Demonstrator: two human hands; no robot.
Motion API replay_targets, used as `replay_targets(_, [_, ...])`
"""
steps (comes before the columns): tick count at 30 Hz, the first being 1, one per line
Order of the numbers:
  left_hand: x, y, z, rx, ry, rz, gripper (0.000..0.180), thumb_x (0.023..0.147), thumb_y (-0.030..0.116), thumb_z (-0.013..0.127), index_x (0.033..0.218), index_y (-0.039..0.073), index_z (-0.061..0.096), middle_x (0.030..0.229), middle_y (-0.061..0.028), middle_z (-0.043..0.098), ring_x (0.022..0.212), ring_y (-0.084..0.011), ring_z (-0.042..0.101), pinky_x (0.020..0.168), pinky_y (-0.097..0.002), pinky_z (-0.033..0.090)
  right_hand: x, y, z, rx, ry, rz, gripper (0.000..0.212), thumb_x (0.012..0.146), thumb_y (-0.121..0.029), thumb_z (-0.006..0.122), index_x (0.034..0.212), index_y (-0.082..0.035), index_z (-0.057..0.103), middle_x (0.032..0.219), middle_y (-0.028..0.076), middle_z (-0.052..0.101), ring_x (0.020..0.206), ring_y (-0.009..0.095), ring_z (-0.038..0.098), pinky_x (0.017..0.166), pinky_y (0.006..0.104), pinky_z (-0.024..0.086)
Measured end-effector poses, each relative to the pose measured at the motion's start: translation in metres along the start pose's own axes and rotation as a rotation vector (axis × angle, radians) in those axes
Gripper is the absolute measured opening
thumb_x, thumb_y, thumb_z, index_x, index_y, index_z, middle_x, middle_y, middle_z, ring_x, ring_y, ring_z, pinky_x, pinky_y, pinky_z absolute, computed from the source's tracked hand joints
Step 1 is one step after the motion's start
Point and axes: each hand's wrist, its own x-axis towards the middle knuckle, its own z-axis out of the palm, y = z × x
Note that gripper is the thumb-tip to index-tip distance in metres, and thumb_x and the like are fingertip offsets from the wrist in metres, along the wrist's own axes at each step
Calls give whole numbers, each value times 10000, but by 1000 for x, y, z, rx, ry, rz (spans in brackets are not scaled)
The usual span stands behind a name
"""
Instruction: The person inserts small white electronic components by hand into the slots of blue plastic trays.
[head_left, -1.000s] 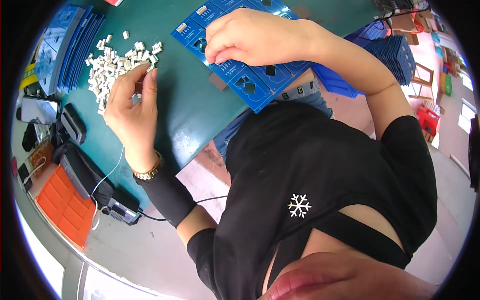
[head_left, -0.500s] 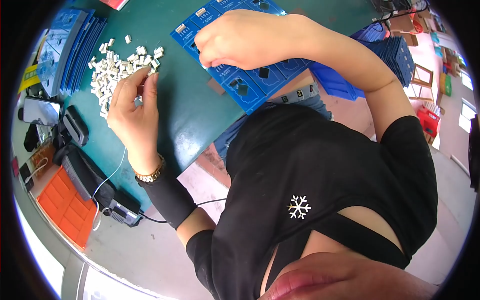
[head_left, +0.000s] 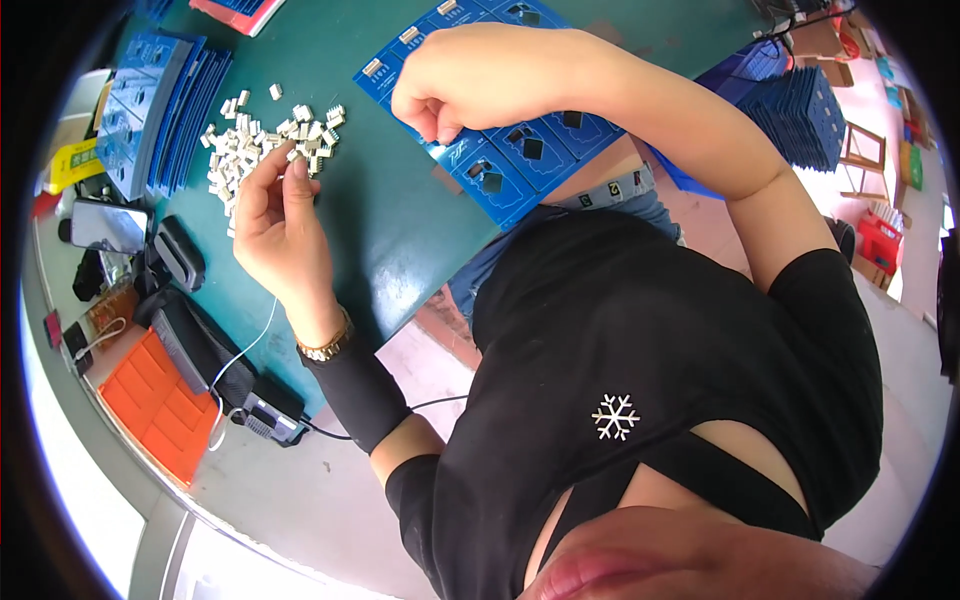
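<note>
My left hand (head_left: pixel 285 220) is beside a loose pile of small white pin connectors (head_left: pixel 240 150) on the green table. Its thumb and index finger are pinched together, with a small white connector (head_left: pixel 292 155) showing at their tips. My right hand (head_left: pixel 475 85) is over a blue circuit board panel (head_left: pixel 545 175) at the table's near edge, fingers curled down near its left side. Whatever those fingers hold is hidden. White connectors stand in a row along the panel's far left edge, and dark square parts sit on its sections.
Blue boards (head_left: pixel 150 110) stand stacked at the left, near a phone (head_left: pixel 110 226) and a black device (head_left: pixel 270 408) with cables. An orange crate (head_left: pixel 160 400) is below the table's left side. More stacked boards (head_left: pixel 800 115) are at the right. A red-edged object (head_left: pixel 240 12) lies at the far edge.
The whole view has shifted a little, moving the table rightward in the picture. My left thumb and finger now show a connector at their tips. My right fingers have curled further in over the panel.
</note>
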Motion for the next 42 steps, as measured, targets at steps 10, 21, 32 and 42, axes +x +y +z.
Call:
replay_targets(10, [2,2,7,-120,-21,-38,193,886,33,682,1072,-15,665,874,-38,670,683,-61,571,636,-180,478,9,11,1,71,-10,5,103,717,-37,737,820,-28,727,780,93,702,726,191,677,666,305,530])
replay_targets(21, [13,19,33,-157,-290,96,125,851,10,712,967,3,666,871,-32,655,761,-81,602,685,-203,494,-97,124,-54,264,676,268,126,780,-71,700,878,7,708,767,112,700,677,161,665,625,300,505])
replay_targets(32, [30,56,82,74,-467,351,85,818,25,725,901,30,706,862,-48,686,685,-90,619,629,-220,494,-73,147,-58,-295,843,145,127,808,-173,657,844,-64,712,842,153,648,837,339,623,742,415,489])
replay_targets(42, [25,50,79,103,-520,282,84,805,13,721,886,12,700,782,-57,674,674,-112,612,640,-243,498,-57,122,-32,-405,796,-27,73,789,-148,640,757,-92,674,846,96,584,857,303,584,760,402,476])
